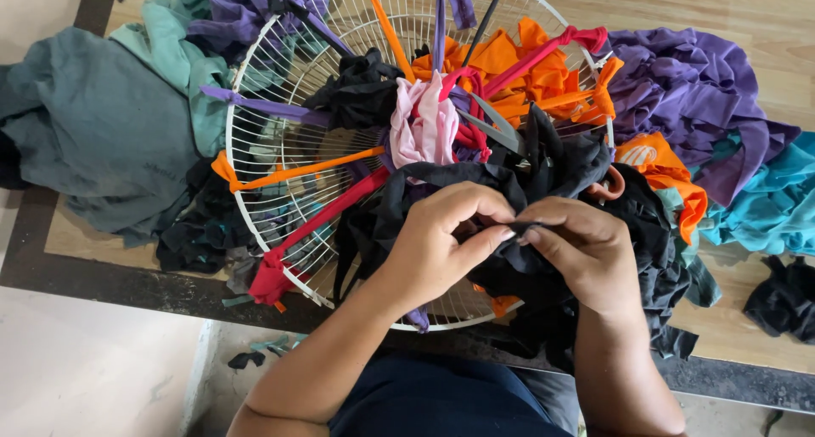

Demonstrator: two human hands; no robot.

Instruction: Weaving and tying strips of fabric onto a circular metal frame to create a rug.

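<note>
A round white wire fan guard (272, 161) lies on a wooden table, with cloth strips in orange, red, purple, pink and black tied through its wires. My left hand (441, 246) and my right hand (577, 250) meet just in front of the guard's near rim. Both pinch the same piece of black cloth (560, 161), which trails up over the guard. Grey scissors (501, 127) with an orange handle loop lie partly buried in the cloth near the guard's middle.
Heaps of fabric surround the guard: grey-green cloth (93, 123) at left, purple (696, 80), orange (671, 169) and teal (764, 199) at right. A black scrap (781, 297) lies on the wooden table (739, 327). Small scraps (263, 352) lie on the floor below.
</note>
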